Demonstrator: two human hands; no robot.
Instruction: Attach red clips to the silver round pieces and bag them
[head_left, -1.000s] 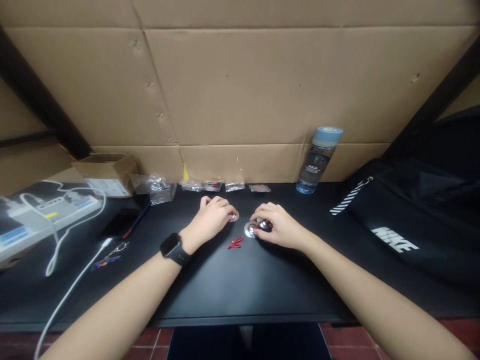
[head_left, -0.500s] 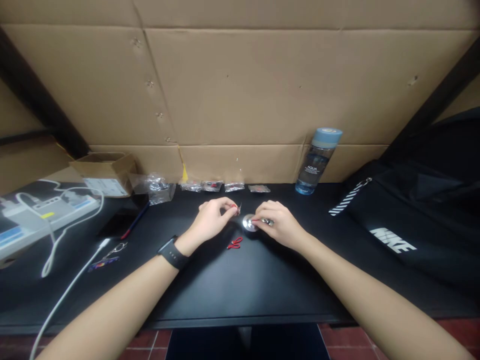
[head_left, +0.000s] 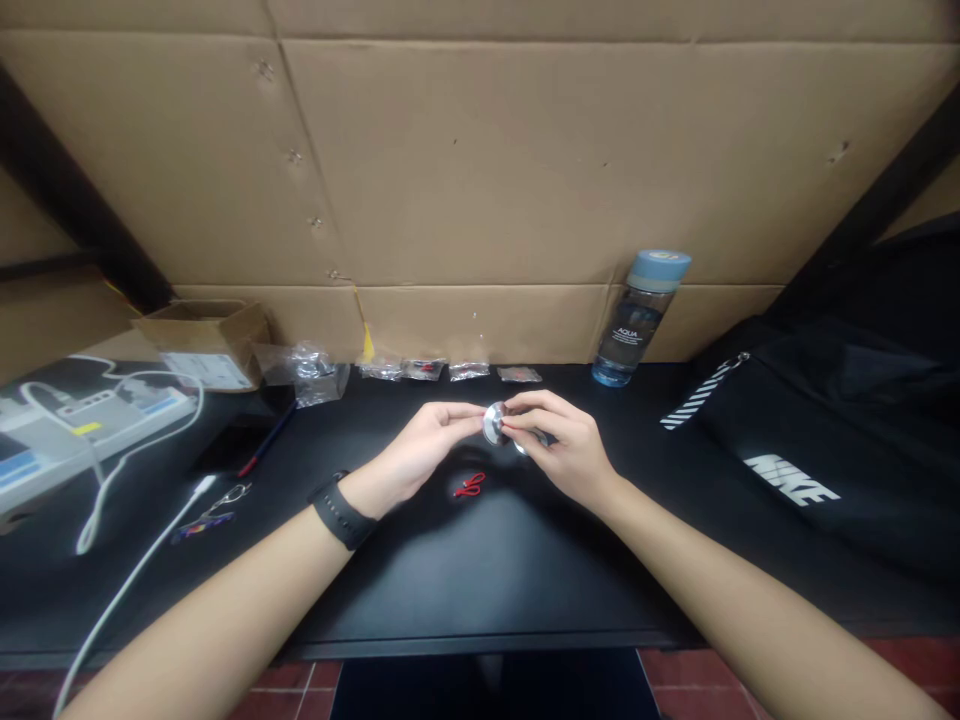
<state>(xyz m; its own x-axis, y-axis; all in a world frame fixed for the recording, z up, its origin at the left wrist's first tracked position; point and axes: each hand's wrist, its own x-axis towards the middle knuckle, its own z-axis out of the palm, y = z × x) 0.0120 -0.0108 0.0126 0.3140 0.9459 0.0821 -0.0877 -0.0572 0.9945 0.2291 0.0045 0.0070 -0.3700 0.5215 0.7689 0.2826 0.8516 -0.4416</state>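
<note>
Both my hands meet just above the middle of the black desk (head_left: 480,570). My right hand (head_left: 564,447) pinches a small shiny metal disc (head_left: 493,424) at its edge and holds it tilted up off the desk. My left hand (head_left: 431,440), with a dark watch on its wrist, is closed in a pinch at the disc's left side; what sits between its fingertips is too small to name. A small red wire piece (head_left: 470,486) lies on the desk just below the hands.
Several small clear bags (head_left: 450,371) line the cardboard wall. A blue-capped water bottle (head_left: 639,320) stands at the back right, a black Nike bag (head_left: 810,450) right. At left are a cardboard box (head_left: 206,340), power strip (head_left: 97,415), white cable (head_left: 142,580) and pen (head_left: 262,450).
The right hand has lifted the metal disc off the desk and tilted it up. The left hand rose from the desk and came in to meet the disc.
</note>
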